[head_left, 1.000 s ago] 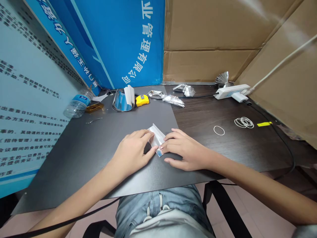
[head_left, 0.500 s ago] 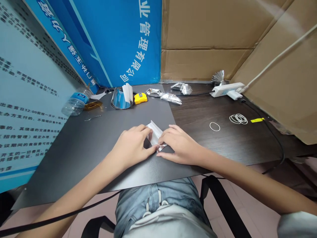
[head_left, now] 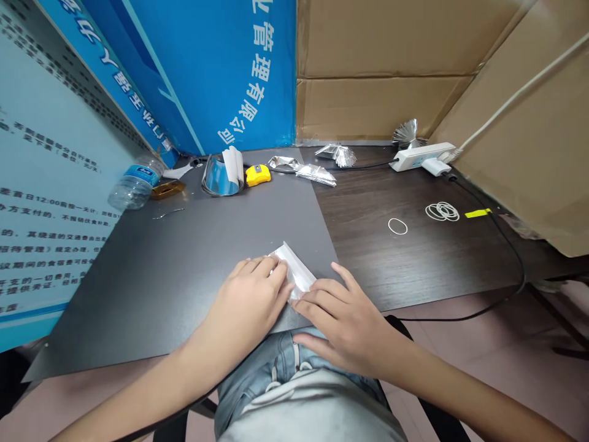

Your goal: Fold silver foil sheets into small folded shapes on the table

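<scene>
A folded white-and-silver foil sheet [head_left: 292, 271] lies at the front of the dark grey mat [head_left: 184, 276], held between both hands. My left hand [head_left: 243, 310] grips its left side with the fingertips. My right hand [head_left: 347, 325] presses on its lower end, with the fingers spread over the mat's front edge. The part of the sheet under my fingers is hidden.
Along the back stand a water bottle [head_left: 135, 190], a curved blue shield [head_left: 223, 176], a yellow tape measure [head_left: 257, 175], foil pieces [head_left: 316, 175] and a white power strip [head_left: 421, 156]. Rubber bands [head_left: 442, 212] lie on the dark wood table [head_left: 359, 245].
Both hands have drawn toward my body, bringing the folded sheet to the mat's front edge. My right hand has shifted lower on the sheet, and the view has tilted slightly.
</scene>
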Demonstrator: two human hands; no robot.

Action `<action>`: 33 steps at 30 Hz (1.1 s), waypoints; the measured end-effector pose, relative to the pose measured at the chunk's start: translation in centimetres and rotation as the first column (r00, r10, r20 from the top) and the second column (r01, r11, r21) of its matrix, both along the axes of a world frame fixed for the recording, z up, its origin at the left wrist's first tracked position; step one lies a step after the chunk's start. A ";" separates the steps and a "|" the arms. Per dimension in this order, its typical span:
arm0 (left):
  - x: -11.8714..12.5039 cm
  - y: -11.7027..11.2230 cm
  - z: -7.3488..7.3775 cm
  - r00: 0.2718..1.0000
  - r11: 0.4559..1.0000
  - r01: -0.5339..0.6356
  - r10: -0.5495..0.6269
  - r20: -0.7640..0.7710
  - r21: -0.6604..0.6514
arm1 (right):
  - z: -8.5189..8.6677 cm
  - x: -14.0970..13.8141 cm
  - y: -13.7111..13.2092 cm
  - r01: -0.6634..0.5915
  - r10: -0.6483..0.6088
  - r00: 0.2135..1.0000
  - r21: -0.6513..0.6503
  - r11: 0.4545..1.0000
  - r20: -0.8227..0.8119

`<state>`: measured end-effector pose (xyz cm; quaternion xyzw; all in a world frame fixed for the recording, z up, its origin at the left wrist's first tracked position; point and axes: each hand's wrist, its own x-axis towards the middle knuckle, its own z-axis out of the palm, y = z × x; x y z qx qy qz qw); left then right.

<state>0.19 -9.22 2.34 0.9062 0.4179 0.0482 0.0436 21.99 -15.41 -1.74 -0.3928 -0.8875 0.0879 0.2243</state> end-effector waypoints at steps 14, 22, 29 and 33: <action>-2.1 1.6 0.1 0.987 0.980 -0.003 0.034 0.155 -0.197 | 1.0 -0.8 0.4 0.092 -0.123 0.982 -0.205 0.974 -0.141; -1.9 1.4 0.4 0.977 0.971 -0.032 0.080 0.196 -0.237 | 0.5 -1.4 0.6 0.156 -0.194 0.951 -0.167 0.974 -0.239; -1.5 1.0 0.3 0.969 0.971 -0.053 0.106 0.221 -0.234 | 0.5 -1.6 1.0 0.233 -0.322 0.889 -0.286 0.929 -0.324; -1.3 0.7 0.2 0.959 0.965 -0.074 0.138 0.247 -0.251 | 0.3 -1.7 1.1 0.268 -0.382 0.856 -0.332 0.904 -0.349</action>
